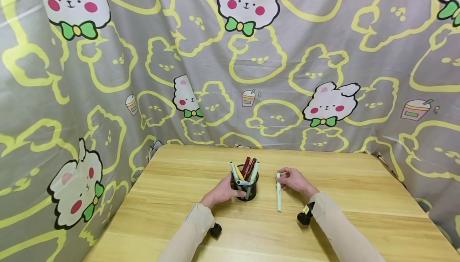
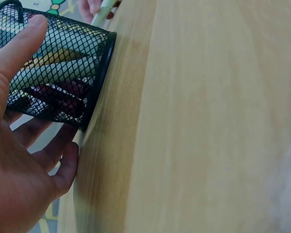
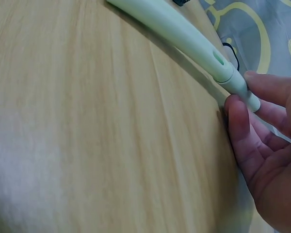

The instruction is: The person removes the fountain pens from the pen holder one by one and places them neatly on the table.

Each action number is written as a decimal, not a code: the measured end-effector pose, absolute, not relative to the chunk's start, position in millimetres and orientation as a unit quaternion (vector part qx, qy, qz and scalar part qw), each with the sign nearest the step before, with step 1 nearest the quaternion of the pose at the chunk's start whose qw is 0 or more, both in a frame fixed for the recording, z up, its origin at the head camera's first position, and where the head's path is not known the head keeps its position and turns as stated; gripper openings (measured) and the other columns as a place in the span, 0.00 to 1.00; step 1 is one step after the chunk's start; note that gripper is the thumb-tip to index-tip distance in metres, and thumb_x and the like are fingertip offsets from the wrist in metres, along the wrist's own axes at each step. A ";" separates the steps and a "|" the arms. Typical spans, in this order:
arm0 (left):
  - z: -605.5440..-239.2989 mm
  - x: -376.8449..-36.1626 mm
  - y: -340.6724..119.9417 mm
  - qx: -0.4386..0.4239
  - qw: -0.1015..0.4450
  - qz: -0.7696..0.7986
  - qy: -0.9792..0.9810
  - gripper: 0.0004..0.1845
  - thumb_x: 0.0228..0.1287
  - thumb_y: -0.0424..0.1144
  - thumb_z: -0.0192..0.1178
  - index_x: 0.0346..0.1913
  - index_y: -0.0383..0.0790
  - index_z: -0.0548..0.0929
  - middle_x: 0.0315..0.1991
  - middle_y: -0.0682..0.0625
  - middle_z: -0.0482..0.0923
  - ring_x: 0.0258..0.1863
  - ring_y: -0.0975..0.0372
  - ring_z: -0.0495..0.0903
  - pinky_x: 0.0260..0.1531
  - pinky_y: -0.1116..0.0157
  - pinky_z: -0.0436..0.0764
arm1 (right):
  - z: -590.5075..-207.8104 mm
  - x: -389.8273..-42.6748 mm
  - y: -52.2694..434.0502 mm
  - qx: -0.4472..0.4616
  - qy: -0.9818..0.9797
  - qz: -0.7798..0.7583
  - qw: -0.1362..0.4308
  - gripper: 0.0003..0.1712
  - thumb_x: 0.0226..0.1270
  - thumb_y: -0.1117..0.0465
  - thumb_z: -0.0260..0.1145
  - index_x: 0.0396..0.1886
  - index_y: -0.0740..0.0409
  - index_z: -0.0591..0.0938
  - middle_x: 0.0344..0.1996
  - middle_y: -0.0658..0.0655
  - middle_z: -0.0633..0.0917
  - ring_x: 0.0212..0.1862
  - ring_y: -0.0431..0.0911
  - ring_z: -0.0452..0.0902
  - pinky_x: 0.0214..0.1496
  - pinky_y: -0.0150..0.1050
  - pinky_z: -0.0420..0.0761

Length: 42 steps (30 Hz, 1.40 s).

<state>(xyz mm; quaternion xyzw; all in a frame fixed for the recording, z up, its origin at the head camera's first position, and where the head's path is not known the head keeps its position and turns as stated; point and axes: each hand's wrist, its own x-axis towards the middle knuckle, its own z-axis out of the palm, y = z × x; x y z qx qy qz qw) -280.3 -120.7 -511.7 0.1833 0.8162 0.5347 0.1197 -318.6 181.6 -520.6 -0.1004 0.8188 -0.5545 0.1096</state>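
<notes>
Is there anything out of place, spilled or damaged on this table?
Only one thing stands out: a pale green pen lies flat on the table, outside the black mesh holder where the other pens stand. The right hand pinches its end. Nothing looks spilled or damaged.

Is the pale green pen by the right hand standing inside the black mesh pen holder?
No, the pale green pen lies flat on the wooden table, beside the mesh pen holder.

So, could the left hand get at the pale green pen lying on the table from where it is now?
Probably not directly. The left hand grips the mesh pen holder, which stands between it and the pale green pen. The right hand already pinches that pen's far end, so the left would have to let go and go around.
</notes>
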 end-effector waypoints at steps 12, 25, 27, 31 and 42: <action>-511.3 -278.8 -120.2 0.180 0.120 0.535 0.816 0.48 0.49 0.40 0.74 0.71 0.47 0.57 0.59 0.49 0.71 0.62 0.54 0.66 0.62 0.51 0.60 | -522.7 -319.1 180.4 -0.104 0.823 -0.550 0.101 0.19 0.61 0.70 0.65 0.49 0.76 0.74 0.30 0.59 0.82 0.26 0.46 0.78 0.30 0.39 0.81; -514.3 -283.0 -121.2 0.184 0.121 0.540 0.812 0.49 0.49 0.41 0.74 0.72 0.53 0.56 0.60 0.50 0.71 0.62 0.55 0.66 0.62 0.50 0.60 | -520.3 -317.3 182.0 -0.102 0.816 -0.559 0.105 0.21 0.61 0.70 0.65 0.51 0.78 0.72 0.31 0.61 0.81 0.28 0.47 0.79 0.31 0.40 0.81; -513.8 -283.0 -121.2 0.181 0.123 0.539 0.813 0.48 0.49 0.41 0.74 0.71 0.52 0.57 0.60 0.50 0.71 0.62 0.55 0.66 0.62 0.51 0.61 | -519.7 -316.6 182.7 -0.104 0.815 -0.561 0.103 0.21 0.61 0.70 0.64 0.51 0.77 0.72 0.31 0.61 0.81 0.28 0.47 0.78 0.30 0.39 0.80; -512.4 -282.5 -121.2 0.179 0.126 0.535 0.816 0.48 0.50 0.42 0.74 0.71 0.51 0.57 0.60 0.50 0.71 0.62 0.55 0.66 0.62 0.51 0.61 | -516.7 -316.3 183.9 -0.103 0.820 -0.557 0.087 0.20 0.61 0.70 0.64 0.51 0.75 0.73 0.31 0.60 0.80 0.28 0.48 0.77 0.28 0.38 0.78; -511.2 -281.0 -121.3 0.192 0.122 0.537 0.813 0.48 0.52 0.40 0.72 0.72 0.52 0.55 0.59 0.50 0.71 0.59 0.55 0.69 0.58 0.53 0.66 | -488.4 -313.5 166.4 -0.152 0.787 -0.595 0.059 0.18 0.65 0.65 0.64 0.51 0.72 0.77 0.40 0.68 0.81 0.38 0.50 0.80 0.43 0.49 0.80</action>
